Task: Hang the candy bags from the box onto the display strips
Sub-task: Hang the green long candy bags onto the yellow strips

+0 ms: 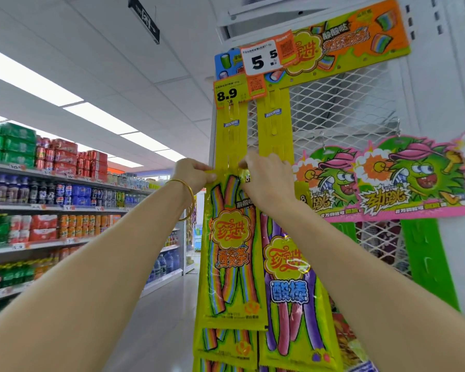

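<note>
Pinching the top edge of one yellow candy bag (231,253) against the left display strip (230,135), both hands are raised: left hand (192,174) is gripping the left corner, right hand (266,178) the right corner. Two yellow strips are hanging side by side, the right strip (275,124) carrying a purple-stick bag (290,299); two price tags (261,59) are sitting on top, and a gold bangle (188,200) is circling the left wrist.

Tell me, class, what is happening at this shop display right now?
A person is hanging a candy bag on the left yellow display strip. The left hand and right hand both pinch the bag's top edge against the strip, below the 8.9 price tag. More bags already hang beneath it, and purple-stick bags hang on the neighbouring strip. Drink shelves line the aisle on the left.
</note>
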Demonstrator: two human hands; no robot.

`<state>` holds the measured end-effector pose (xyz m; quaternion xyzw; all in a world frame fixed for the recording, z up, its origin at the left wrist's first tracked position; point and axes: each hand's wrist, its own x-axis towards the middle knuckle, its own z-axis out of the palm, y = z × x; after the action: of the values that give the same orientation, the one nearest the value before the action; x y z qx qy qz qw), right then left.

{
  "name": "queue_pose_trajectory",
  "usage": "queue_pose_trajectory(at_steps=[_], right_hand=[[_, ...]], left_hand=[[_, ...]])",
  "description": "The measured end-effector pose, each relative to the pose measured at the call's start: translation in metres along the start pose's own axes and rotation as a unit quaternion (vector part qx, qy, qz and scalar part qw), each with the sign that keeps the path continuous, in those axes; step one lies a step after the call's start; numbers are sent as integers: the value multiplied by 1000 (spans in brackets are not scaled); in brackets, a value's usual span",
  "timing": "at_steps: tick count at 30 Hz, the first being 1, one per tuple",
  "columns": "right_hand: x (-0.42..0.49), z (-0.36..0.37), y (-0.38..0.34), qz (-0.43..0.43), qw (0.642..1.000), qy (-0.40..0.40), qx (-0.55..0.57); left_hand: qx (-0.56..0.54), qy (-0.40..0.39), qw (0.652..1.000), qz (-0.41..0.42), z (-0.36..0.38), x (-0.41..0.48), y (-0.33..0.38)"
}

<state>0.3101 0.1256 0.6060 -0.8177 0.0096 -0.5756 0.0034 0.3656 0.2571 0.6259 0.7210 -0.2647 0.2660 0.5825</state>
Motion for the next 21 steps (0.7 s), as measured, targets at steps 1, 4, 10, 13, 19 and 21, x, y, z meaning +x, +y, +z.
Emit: queue_pose_trajectory(at_steps=[1, 4, 10, 13, 19, 21], right_hand=[[-2, -3, 0, -7, 1000, 2, 9], [-20, -21, -1, -13, 996, 53, 78], [-160, -37, -23, 1, 950, -4, 311], [-273, -17, -38, 18, 911, -169, 377], [-521, 65, -36, 142, 758, -581, 258], [-599, 88, -30, 155, 701, -659, 224]], left_hand=[[-2, 7, 1000, -2, -1, -3, 0], [-2, 57, 998, -5, -9, -20, -10], [-19, 101, 994, -19, -20, -146, -95], [-29, 36, 992, -118, -5, -260, -167], [115, -289, 886, -346, 24, -466, -292], [182, -385, 836, -346, 23, -507, -322]])
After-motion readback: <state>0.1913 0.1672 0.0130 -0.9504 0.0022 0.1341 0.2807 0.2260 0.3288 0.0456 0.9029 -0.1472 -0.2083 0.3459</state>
